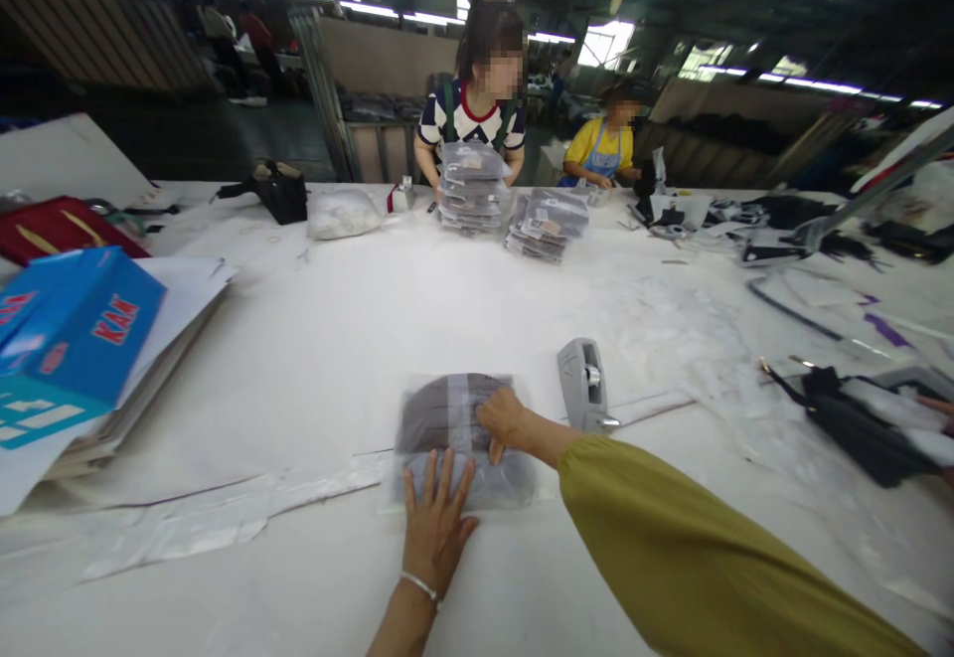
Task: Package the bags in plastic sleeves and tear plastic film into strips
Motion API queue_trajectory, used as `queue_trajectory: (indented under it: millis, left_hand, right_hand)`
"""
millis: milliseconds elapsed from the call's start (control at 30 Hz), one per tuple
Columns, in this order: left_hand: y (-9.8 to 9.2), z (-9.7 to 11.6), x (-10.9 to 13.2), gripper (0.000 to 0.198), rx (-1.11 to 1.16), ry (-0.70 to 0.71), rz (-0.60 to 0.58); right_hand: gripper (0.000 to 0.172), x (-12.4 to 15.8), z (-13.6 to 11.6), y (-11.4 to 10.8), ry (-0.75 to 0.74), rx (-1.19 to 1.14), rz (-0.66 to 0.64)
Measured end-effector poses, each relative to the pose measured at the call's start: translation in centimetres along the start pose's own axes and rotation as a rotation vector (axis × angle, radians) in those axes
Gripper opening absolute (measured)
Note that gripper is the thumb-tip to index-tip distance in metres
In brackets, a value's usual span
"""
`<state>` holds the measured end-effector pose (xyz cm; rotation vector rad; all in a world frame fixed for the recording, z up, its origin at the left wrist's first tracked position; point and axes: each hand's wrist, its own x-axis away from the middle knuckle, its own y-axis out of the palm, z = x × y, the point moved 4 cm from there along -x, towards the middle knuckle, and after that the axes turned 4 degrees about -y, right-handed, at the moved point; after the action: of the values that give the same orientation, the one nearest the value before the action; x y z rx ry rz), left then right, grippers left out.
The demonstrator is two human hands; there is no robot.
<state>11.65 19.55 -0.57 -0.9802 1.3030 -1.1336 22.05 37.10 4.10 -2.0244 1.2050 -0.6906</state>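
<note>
A dark, folded item in a clear plastic bag (pixel 424 413) lies flat on the white table in front of me. My left hand (pixel 438 508) rests on its near edge, palm down with fingers spread. On the bag's right half, my right hand (pixel 501 418) is closed, knuckles forward and thumb pointing down; whatever its fingers hold is hidden. A pale, shiny strip (pixel 458 409) runs down the bag's middle, beside the right hand. Just right of the bag stands a grey tape dispenser (pixel 581 384) with handwriting on its side.
Across the table (pixel 320 339), a person stands behind two stacks of bagged items (pixel 473 190). A blue box (pixel 81 339) sits on cardboard sheets at the left. Loose clear plastic (pixel 671 339) and a black bag (pixel 857 418) lie to the right. Another person works farther back.
</note>
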Motion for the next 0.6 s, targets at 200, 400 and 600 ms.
queue_trajectory:
  millis: [200,400,600]
  left_hand:
    - [-0.3,0.2,-0.2,0.077,-0.012,-0.006,0.018]
    - [-0.6,0.3,-0.3,0.066,0.004,-0.003,0.054]
    - [0.5,-0.6,0.0,0.067,0.065,0.063,0.149]
  right_hand:
    - [0.023,4.0,6.8,-10.3,0.068,0.006,0.277]
    - [0.037,12.0,15.7,-16.4,0.479,-0.153,0.561]
    - [0.024,11.7,16.9,-12.9,0.594,-0.477,0.509]
